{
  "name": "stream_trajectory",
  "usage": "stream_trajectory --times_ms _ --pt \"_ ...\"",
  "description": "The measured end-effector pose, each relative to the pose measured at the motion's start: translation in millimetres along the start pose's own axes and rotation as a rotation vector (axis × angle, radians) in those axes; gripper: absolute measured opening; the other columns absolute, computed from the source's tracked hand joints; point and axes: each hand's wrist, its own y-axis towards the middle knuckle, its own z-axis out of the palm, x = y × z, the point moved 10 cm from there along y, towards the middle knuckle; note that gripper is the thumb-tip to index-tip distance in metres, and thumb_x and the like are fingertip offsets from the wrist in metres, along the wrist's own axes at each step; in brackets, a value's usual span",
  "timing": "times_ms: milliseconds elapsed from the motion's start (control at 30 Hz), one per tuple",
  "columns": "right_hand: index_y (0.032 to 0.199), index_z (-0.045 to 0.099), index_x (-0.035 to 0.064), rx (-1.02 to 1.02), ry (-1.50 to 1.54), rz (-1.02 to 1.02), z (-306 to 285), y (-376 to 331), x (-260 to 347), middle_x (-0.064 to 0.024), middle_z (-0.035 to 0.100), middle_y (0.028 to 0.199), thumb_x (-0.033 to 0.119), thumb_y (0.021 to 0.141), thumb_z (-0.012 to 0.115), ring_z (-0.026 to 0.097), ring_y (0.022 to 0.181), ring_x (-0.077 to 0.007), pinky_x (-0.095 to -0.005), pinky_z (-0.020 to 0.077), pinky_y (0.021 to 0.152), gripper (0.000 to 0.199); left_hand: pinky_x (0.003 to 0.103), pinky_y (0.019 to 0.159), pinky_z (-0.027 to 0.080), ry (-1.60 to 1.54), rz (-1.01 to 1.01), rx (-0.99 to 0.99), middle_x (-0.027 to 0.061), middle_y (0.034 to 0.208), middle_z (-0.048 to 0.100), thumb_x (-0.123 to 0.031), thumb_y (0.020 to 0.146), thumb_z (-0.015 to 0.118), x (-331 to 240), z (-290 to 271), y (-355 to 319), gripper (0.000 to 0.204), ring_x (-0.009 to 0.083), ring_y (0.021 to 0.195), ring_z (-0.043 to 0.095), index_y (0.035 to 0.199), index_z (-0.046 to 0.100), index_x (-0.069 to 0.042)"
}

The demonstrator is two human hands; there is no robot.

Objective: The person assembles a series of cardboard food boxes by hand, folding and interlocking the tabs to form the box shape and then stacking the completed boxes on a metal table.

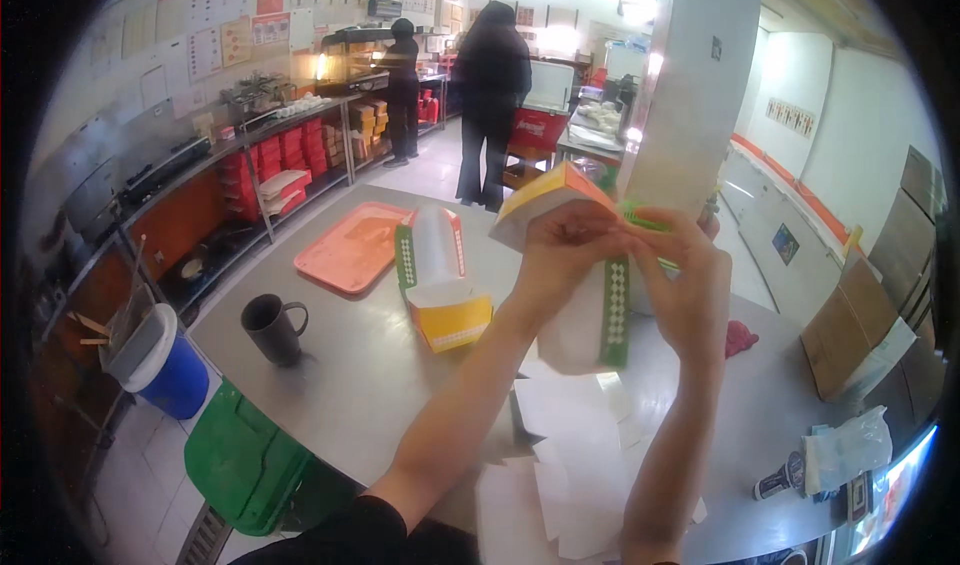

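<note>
White, green and yellow card — from here I see the partly folded carton (572, 333) raised over the bench (335, 410), its body hanging below my grip. My left hand (572, 237) pinches an upper corner, fingers curled; my right hand (682, 265) pinches it close alongside. Both forearms (455, 410) reach up and forward, angling inward — hands close together.

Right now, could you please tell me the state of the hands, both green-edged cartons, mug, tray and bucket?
Held carton: raised, partly folded
Left hand: gripping the held carton
Right hand: gripping the held carton
Second carton: open, unheld
Dark mug: upright
Orange tray: lying flat
Blue bucket: upright
</note>
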Motion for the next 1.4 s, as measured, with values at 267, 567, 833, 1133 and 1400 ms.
stream_trajectory --times_ms 267,567,833,1133,1400 --pt "0.129 0.061 0.0006 0.203 0.053 -0.006 37 -5 -2 -0.0212 0.071 0.122 0.003 0.095 0.060 0.066 0.117 -0.0423 -0.0453 0.0477 0.104 0.034 0.027 0.089 0.055 -0.232 -0.026 -0.090 0.0057 0.115 0.070 -0.011 0.095 0.075 4 -8 2 0.028 0.0126 0.102 0.067 0.120 0.067 -0.002" --pt "0.159 0.029 0.0014 0.595 0.222 -0.076 91 -32 -4 -0.0326 0.044 0.152 0.015 0.089 0.070 0.047 0.138 -0.0483 -0.0466 0.0392 0.116 0.082 0.036 0.073 0.062 -0.783 -0.268 -0.285 0.0103 0.098 0.071 -0.031 0.103 0.064 63 -53 10 0.028 0.0215 0.083 0.073 0.113 0.066 -0.005" --pt "0.114 0.074 0.0050 -0.233 -0.217 -0.027 -4 -6 -51 -0.0143 0.075 0.111 0.004 0.089 0.069 0.072 0.100 -0.0340 -0.0416 0.0563 0.086 0.025 0.043 0.100 0.058 -0.872 -0.584 -0.077 0.0240 0.125 0.066 -0.024 0.109 0.052 19 9 -6 0.037 0.0332 0.112 0.069 0.131 0.057 0.005" --pt "0.106 0.076 0.0010 -0.074 -0.028 0.123 -49 -8 -34 -0.0073 0.075 0.086 0.012 0.094 0.068 0.067 0.084 -0.0114 -0.0296 0.0533 0.077 0.018 0.024 0.073 0.054 0.363 0.209 0.036 0.0053 0.099 0.072 -0.024 0.109 0.055 -74 42 -23 0.028 0.0076 0.087 0.065 0.115 0.069 0.000" --pt "0.115 0.066 0.0006 -0.083 0.211 0.074 -41 -1 4 -0.0097 0.071 0.101 0.013 0.087 0.073 0.065 0.079 -0.0166 -0.0325 0.0521 0.075 0.031 0.021 0.061 0.039 0.359 0.312 0.172 -0.0043 0.075 0.057 -0.024 0.109 0.056 -65 53 -25 0.030 0.0012 0.073 0.048 0.094 0.067 -0.001"
